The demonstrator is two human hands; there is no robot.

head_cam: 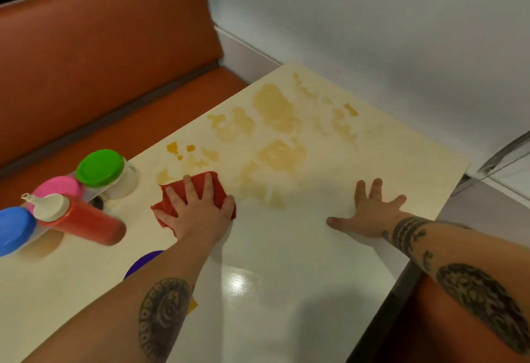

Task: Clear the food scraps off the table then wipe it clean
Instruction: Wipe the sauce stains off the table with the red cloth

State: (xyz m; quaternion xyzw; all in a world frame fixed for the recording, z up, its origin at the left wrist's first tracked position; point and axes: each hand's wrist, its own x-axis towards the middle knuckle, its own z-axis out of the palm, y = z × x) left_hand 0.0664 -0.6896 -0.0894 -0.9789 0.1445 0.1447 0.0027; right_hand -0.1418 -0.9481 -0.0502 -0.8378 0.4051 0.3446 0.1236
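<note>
My left hand [200, 207] presses the red cloth [220, 190] flat with straight fingers near the table's [286, 291] left edge, my right hand [370, 213] lies open beside it, the near half looks wiped, and yellow stains [275, 107] still cover the far half.

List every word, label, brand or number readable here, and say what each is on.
None: no readable text shows in this view.
red squeeze bottle: no label visible.
green lid, pink lid, blue lid: plain, no print.
red cloth: plain.
left forearm tattoo, right forearm tattoo: patterns only, no letters made out.
</note>
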